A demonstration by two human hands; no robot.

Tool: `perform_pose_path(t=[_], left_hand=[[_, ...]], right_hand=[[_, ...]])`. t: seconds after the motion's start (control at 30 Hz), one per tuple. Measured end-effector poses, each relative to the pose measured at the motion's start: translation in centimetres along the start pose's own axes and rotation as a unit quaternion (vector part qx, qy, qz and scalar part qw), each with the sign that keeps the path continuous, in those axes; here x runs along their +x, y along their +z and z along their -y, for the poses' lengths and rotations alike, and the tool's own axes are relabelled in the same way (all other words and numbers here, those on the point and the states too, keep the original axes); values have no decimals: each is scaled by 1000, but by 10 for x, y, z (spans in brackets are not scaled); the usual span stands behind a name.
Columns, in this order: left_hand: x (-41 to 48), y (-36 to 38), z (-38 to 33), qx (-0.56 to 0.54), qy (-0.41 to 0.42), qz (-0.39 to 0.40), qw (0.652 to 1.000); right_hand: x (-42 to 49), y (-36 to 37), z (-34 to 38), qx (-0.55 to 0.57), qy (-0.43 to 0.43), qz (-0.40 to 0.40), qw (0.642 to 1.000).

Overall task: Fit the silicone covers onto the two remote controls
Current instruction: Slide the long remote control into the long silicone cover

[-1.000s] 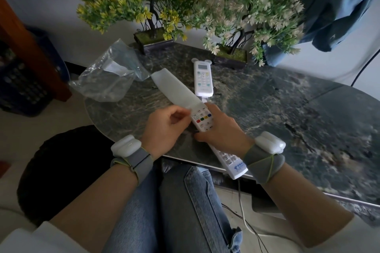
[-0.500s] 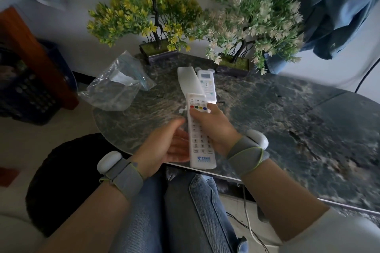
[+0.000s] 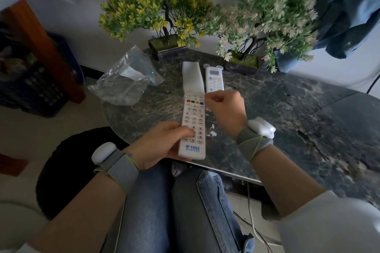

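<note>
A long white remote (image 3: 193, 121) with coloured buttons points away from me above the near edge of the dark marble table (image 3: 287, 113). My left hand (image 3: 162, 144) grips its lower end, thumb on the keypad. A translucent white silicone cover (image 3: 192, 77) sits over the remote's far tip, most of it hanging loose beyond. My right hand (image 3: 225, 107) pinches the cover's open edge at the remote's right side. A second, shorter white remote (image 3: 214, 79), wearing a cover with two round ears, lies flat on the table just right of the cover.
A crumpled clear plastic bag (image 3: 125, 80) lies on the table's left edge. Two potted artificial trees (image 3: 164, 12) (image 3: 265, 16) stand at the back. Blue cloth (image 3: 345, 16) hangs at the right. A dark crate (image 3: 35, 88) and wooden post stand on the floor left.
The remote has turned to point straight away from me. My left hand moved from the cover down to the remote's lower end, and my right hand moved up to the cover's edge.
</note>
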State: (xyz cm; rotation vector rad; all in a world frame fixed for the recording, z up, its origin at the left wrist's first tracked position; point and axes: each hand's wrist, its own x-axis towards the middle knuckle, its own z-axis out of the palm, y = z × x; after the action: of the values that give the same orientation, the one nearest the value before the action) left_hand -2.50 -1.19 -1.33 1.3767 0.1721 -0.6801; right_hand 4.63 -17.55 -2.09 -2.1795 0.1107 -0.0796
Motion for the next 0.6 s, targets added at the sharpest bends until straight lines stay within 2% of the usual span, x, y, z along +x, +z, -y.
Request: perform_pose_path(t=[0.13,0.33,0.47,0.6], left_hand=[[-2,-6,0,-11,8,13,1000],[-3,-9,-2,-61,15,57,996],[-5,-12,-1,-100,-16,79,992],[-3,-13,-1,-170,-48,87,980]], right_hand=[[3,2,0,-53,-26,-3,998],[3,7,-2,-43,-66,-2,997],[6,7,1,-45,-103,15,994],[11,5,1,-23,-101,15,995]])
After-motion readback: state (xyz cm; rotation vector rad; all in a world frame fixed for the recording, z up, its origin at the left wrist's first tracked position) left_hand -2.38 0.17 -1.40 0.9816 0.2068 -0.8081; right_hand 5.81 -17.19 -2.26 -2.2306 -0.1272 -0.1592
